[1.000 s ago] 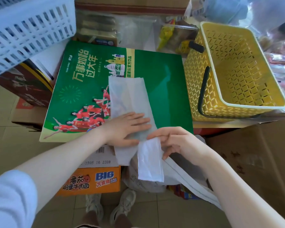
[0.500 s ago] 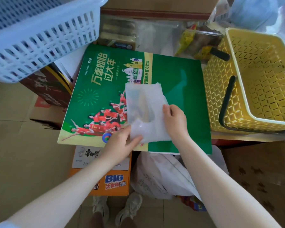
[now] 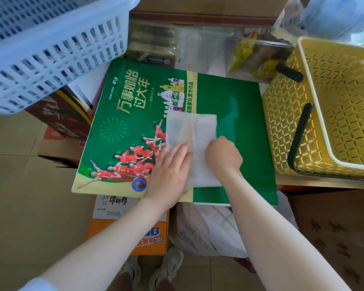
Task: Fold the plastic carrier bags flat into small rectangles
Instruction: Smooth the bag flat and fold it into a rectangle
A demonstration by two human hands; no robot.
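Surface: glossy green printed cardboard box [image 3: 235,131] among baskets | thin white plastic carrier bag [image 3: 194,131], folded, lies mid-box | my left hand [image 3: 168,171] flat on its near-left | right hand [image 3: 224,155] curled, knuckles pressing its right edge | judgement: light, limp, slippery; grip corners.

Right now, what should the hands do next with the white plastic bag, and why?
Probably fold the white plastic carrier bag in half again: it lies as a long rectangle on the green printed board, left hand pressing it flat, right hand at its edge.

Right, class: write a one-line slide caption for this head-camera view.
Left hand presses flat and right hand curls on a folded white plastic carrier bag lying on a green printed carton beside a yellow basket.
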